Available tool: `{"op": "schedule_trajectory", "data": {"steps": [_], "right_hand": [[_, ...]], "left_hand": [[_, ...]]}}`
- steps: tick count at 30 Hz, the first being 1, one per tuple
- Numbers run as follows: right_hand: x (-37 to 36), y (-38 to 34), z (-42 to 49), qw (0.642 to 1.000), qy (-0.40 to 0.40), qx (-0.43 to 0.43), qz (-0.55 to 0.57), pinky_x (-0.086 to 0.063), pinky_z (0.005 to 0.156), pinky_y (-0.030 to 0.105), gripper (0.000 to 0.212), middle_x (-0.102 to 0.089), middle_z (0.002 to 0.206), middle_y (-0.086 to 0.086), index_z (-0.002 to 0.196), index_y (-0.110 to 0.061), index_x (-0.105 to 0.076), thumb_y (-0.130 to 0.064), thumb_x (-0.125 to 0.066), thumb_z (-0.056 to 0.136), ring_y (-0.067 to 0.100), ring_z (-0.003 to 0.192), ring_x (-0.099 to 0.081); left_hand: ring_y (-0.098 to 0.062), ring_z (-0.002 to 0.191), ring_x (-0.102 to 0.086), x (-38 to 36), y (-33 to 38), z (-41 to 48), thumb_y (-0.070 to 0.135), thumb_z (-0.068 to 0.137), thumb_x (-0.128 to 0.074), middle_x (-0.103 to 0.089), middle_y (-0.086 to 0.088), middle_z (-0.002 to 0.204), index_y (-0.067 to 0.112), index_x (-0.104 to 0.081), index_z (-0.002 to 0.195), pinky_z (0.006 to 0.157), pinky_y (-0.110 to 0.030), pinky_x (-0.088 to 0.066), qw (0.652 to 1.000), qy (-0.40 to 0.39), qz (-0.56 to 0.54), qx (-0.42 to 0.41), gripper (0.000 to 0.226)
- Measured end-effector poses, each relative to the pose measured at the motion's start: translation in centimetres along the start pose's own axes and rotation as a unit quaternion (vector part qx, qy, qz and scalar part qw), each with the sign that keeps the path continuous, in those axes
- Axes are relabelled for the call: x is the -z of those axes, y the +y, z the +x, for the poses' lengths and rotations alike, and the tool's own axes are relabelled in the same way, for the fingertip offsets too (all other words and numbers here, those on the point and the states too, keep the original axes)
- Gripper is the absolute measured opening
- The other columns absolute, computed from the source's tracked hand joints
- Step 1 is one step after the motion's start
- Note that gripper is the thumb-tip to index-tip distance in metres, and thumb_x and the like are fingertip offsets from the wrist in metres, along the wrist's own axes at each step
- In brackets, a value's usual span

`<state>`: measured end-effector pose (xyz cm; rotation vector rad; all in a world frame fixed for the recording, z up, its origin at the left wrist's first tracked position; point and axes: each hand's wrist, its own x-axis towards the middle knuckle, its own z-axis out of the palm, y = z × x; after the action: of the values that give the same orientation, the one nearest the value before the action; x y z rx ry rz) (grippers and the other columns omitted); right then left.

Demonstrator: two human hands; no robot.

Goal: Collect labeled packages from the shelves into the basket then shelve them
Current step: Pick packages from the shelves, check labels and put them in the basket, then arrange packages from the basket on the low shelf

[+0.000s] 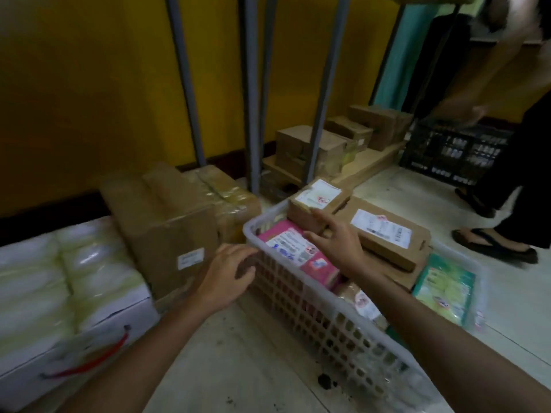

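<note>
A yellow wall (89, 84) stood above a pale floor (232, 359). Lower centre, the white basket (322, 326) sat on that floor, holding labeled packages. The left grip (226, 275) rested on its outer wall, fingers loosely bent and clasping nothing. The right grip (337, 239) hovered open, fingers spread, over a pink package (293, 245) and beside a brown box (316, 201).

Left hand (226, 275) touches the basket (328, 326) corner — right hand (337, 242) spread over packages (384, 234).
</note>
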<state>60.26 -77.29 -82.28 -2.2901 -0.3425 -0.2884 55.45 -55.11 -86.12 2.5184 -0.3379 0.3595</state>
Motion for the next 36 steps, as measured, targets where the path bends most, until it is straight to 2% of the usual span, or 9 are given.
{"op": "schedule_trajectory", "data": {"steps": [3,12,16,18,20,22,28,31,36], "right_hand": [[-4.7,-6.9,1.9,0.998,-0.031,0.048,0.003,-0.043,0.099,0.031,0.054,-0.060,0.128,0.006,0.133,-0.016,-0.051,-0.023,-0.068,0.083,0.018,0.117,-0.056],[-21.7,-29.0,-0.6,0.964,-0.139,0.215,0.066,-0.028,0.078,0.005,0.054,-0.059,0.130,0.004,0.134,-0.015,-0.051,-0.025,-0.068,0.084,0.018,0.116,-0.055],[-28.7,-35.1,-4.9,0.931,-0.227,0.280,0.063,-0.033,0.098,0.020,0.067,-0.049,0.141,0.002,0.140,-0.023,-0.042,-0.039,-0.069,0.081,0.020,0.128,-0.047],[-31.9,-36.1,-7.3,0.896,-0.326,0.298,0.042,-0.033,0.110,0.042,0.087,-0.029,0.153,0.002,0.145,-0.035,-0.027,-0.057,-0.069,0.072,0.026,0.138,-0.032],[-35.1,-35.3,-9.5,0.849,-0.401,0.324,-0.115,-0.018,0.113,0.060,0.103,0.006,0.159,0.002,0.147,-0.044,0.000,-0.071,-0.061,0.069,0.030,0.146,0.000],[-37.3,-33.6,-10.7,0.817,-0.363,0.356,-0.273,-0.015,0.111,0.061,0.101,0.019,0.157,0.006,0.142,-0.047,0.016,-0.073,-0.053,0.073,0.034,0.143,0.015],[-37.5,-33.2,-10.9,0.829,-0.321,0.359,-0.284,-0.028,0.107,0.054,0.090,0.006,0.159,0.001,0.144,-0.048,0.004,-0.071,-0.049,0.076,0.030,0.144,0.010],[-36.5,-34.8,-10.5,0.827,-0.348,0.351,-0.269,-0.031,0.107,0.050,0.087,-0.004,0.159,0.000,0.145,-0.048,-0.004,-0.070,-0.051,0.076,0.027,0.145,-0.001],[-34.4,-40.8,-9.6,0.820,-0.362,0.398,-0.195,-0.046,0.089,0.034,0.072,-0.053,0.134,-0.005,0.135,-0.046,-0.038,-0.073,-0.055,0.070,0.022,0.120,-0.049]], "left_hand": [[-0.021,0.113,-0.050,7.0,-3.4,-3.3,0.015,0.082,-0.063,-0.060,-0.003,0.122,0.014,-0.060,0.119,0.089,-0.012,-0.024,0.998,0.047,0.030,0.004,0.037],[-0.020,0.122,-0.042,25.1,-14.8,-21.6,0.012,0.085,-0.060,-0.054,-0.005,0.130,0.013,-0.056,0.124,0.098,-0.020,-0.022,0.958,0.176,0.129,0.184,0.039],[-0.021,0.124,-0.038,29.1,-19.6,-30.6,0.023,0.083,-0.063,-0.049,-0.002,0.134,0.021,-0.052,0.129,0.096,-0.022,-0.023,0.923,0.197,0.160,0.289,0.047],[-0.020,0.131,-0.029,29.8,-21.7,-33.8,0.037,0.081,-0.065,-0.039,0.000,0.142,0.029,-0.042,0.134,0.105,-0.031,-0.024,0.910,0.185,0.160,0.336,0.059],[-0.022,0.137,-0.022,29.1,-23.4,-36.3,0.045,0.079,-0.065,-0.028,-0.002,0.148,0.040,-0.028,0.140,0.110,-0.039,-0.024,0.911,0.138,0.120,0.370,0.072],[-0.020,0.132,-0.033,27.1,-24.4,-37.9,0.036,0.083,-0.064,-0.032,-0.005,0.145,0.051,-0.015,0.138,0.107,-0.036,-0.034,0.925,0.112,0.045,0.361,0.075],[-0.014,0.125,-0.046,24.3,-25.2,-38.6,0.018,0.089,-0.057,-0.045,0.009,0.138,0.048,-0.024,0.137,0.095,-0.028,-0.045,0.923,0.232,-0.011,0.308,0.065],[-0.005,0.127,-0.038,25.8,-25.5,-40.5,0.038,0.072,-0.073,-0.034,0.025,0.136,0.060,-0.008,0.132,0.099,-0.027,-0.038,0.902,0.237,-0.122,0.339,0.091],[-0.018,0.138,-0.021,27.1,-25.1,-42.4,0.040,0.037,-0.090,-0.013,0.004,0.154,0.048,0.000,0.140,0.107,-0.045,-0.030,0.865,0.301,-0.054,0.398,0.137]]}}
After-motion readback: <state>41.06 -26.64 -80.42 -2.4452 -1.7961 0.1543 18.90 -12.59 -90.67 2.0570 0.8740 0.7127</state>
